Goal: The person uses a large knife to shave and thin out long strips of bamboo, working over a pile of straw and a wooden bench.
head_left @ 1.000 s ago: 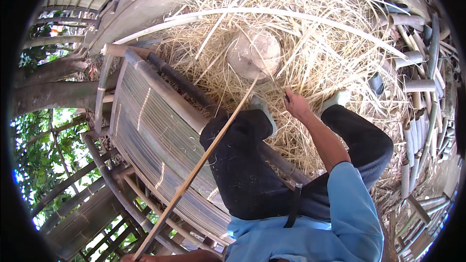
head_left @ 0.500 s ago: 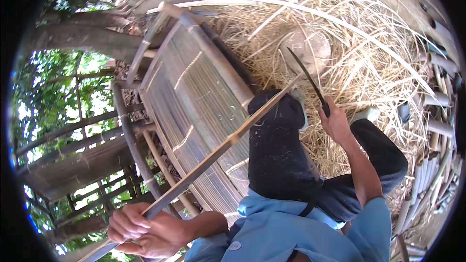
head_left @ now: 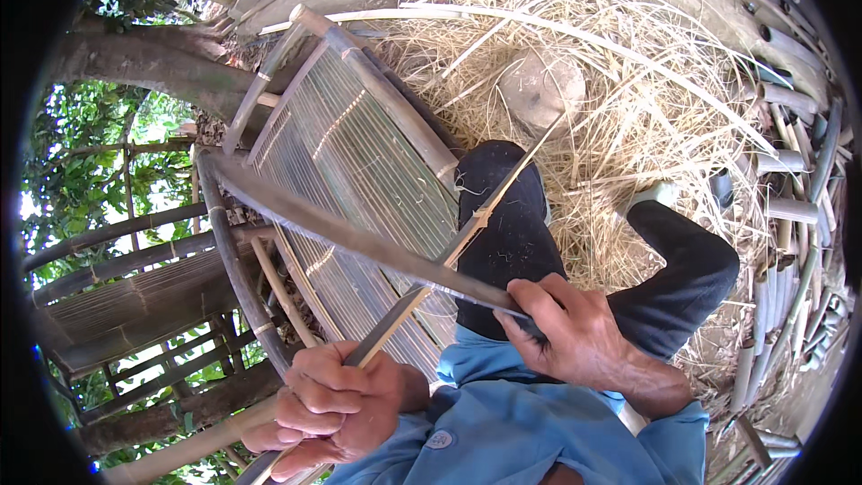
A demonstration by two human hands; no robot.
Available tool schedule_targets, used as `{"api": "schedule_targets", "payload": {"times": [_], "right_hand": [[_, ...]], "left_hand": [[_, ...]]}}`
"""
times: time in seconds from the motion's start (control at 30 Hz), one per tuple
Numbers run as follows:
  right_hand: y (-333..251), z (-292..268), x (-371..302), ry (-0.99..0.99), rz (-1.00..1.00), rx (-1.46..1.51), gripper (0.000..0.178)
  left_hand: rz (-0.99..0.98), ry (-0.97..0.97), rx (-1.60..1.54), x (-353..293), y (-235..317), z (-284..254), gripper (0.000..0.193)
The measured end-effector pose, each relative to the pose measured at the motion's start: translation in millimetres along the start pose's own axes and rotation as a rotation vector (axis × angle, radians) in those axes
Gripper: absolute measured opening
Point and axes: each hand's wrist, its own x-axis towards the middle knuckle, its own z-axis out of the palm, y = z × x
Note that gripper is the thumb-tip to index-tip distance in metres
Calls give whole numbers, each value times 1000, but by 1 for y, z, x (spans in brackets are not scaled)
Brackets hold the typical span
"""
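My left hand (head_left: pixel 328 406) is closed around the lower end of a long, narrow bamboo strip (head_left: pixel 505 187). The strip slants up and away to the right, passing over my knee, with its thin far tip close to a round wooden block (head_left: pixel 543 90). A small splintered patch shows along its length. In my right hand (head_left: pixel 573 330) is the handle of a machete (head_left: pixel 346 230). Its long dark blade points up and to the left, crossing over the strip just beyond my left hand. Whether the edge touches the strip, I cannot tell.
A slatted bamboo bench (head_left: pixel 382 166) lies to the left of my leg. Pale bamboo shavings (head_left: pixel 628 117) are heaped around the block, with a long curved strip (head_left: pixel 611 43) over them. Cut bamboo tubes (head_left: pixel 790 207) are piled at the right; a bamboo railing (head_left: pixel 238 260) stands left.
My right hand has come nearer and to the left, swinging the machete from beside the block to across the strip. My left hand has shifted slightly right, still holding the strip.
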Motion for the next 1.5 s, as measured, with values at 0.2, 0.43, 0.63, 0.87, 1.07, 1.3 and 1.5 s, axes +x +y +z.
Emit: {"api": "schedule_targets", "payload": {"times": [0.2,0.43,0.63,0.87,1.07,1.3,1.5], "right_hand": [[24,26,0,-31,138,-80,26],[20,19,4,-33,146,-28,30],[-16,-4,17,17,-110,129,36],[-13,3,11,-189,-55,-55,23],[21,20,16,-104,4,-123,38],[67,24,29,-145,166,-273,23],[44,23,14,-179,59,-44,22]], "left_hand": [[52,-98,-59,19,10,-6,46],[-17,-69,-84,19,-2,5,46],[26,16,-7,9,3,6,42],[9,-14,-37,5,2,0,45],[126,-13,74,16,1,4,28],[4,-71,-35,8,4,5,41],[-37,-71,-72,13,-2,-5,37]]}}
